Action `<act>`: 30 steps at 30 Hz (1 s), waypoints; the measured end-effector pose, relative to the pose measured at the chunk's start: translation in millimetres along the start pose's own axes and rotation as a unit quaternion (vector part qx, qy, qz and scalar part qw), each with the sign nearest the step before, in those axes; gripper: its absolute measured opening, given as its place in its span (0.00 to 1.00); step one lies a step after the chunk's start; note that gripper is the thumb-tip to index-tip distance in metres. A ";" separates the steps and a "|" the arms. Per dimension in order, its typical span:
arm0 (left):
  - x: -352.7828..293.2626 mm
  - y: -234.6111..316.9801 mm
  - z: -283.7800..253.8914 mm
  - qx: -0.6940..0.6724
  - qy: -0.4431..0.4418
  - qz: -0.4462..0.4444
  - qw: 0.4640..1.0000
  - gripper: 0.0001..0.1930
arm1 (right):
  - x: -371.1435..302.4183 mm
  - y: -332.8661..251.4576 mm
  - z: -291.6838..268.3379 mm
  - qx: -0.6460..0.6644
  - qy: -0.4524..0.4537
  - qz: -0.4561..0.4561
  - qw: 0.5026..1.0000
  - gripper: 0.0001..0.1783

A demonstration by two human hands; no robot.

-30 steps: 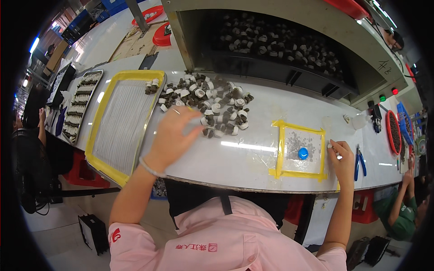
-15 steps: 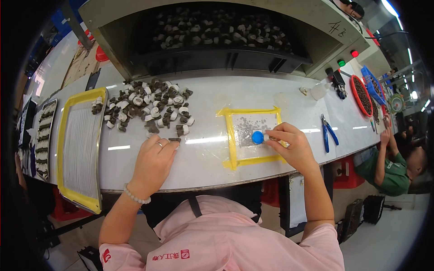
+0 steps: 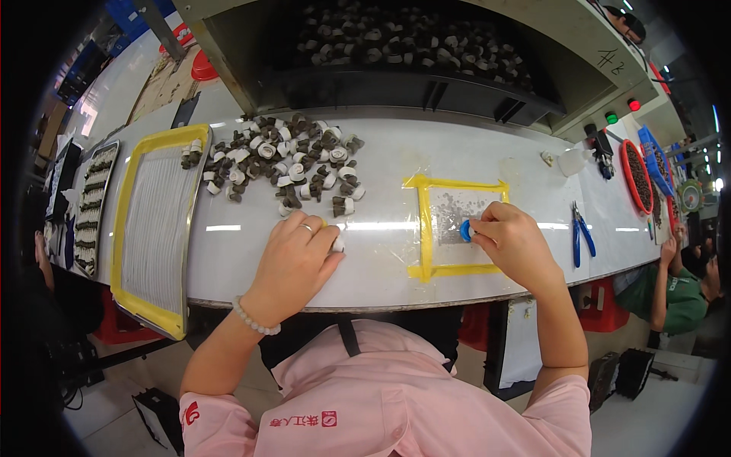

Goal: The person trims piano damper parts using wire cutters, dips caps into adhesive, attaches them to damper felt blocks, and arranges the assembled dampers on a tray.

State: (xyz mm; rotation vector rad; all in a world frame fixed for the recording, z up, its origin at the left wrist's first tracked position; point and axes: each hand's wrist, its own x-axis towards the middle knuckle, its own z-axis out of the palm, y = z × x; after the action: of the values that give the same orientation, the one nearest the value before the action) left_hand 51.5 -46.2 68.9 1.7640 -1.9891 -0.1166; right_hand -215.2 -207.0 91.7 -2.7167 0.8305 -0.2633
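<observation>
My left hand (image 3: 293,263) is closed at the near side of a loose heap of small white-and-dark-grey parts (image 3: 282,156). A small white part (image 3: 339,243) shows between its fingertips; the rest of that part is hidden. Over a taped rectangle (image 3: 424,228) with a yellow border and grey smudges, my right hand (image 3: 518,244) pinches a small round blue piece (image 3: 466,231) between thumb and fingers. The blue piece is tilted, almost edge-on, and my fingers cover what lies behind it.
A yellow-rimmed ribbed tray (image 3: 126,228) lies left, beyond it a tray of parts in rows (image 3: 97,206). A machine opening with a black bin (image 3: 411,87) stands behind. Blue-handled pliers (image 3: 583,238), a translucent bottle (image 3: 575,161) and a red basket (image 3: 636,179) are right. A co-worker (image 3: 678,301) sits far right.
The view has shifted, moving the scene rightward. The blue piece has turned from face-up to nearly edge-on in my right hand. At my left fingertips a white part shows where a dark one did.
</observation>
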 end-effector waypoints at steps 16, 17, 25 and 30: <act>-8.1 10.9 13.9 -0.165 -0.038 -0.023 0.985 0.14 | -2.4 -0.9 -0.8 -0.008 0.002 0.022 1.000 0.07; -9.1 12.3 15.1 -0.190 -0.044 -0.043 0.980 0.12 | -3.3 1.8 -0.7 0.015 0.009 0.030 0.999 0.09; -15.3 20.7 15.6 -0.287 -0.045 -0.108 0.951 0.15 | -16.2 5.6 9.5 0.247 0.087 0.106 0.959 0.13; -14.6 35.1 36.3 -0.371 0.007 -0.123 0.920 0.17 | -23.2 1.6 19.5 0.343 0.092 0.125 0.927 0.14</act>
State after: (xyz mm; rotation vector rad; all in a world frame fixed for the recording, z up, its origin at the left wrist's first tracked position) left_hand 5.7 -35.2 45.5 1.4636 -1.4078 -0.8222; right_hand -229.9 -190.9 70.8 -1.9347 0.9108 -0.6257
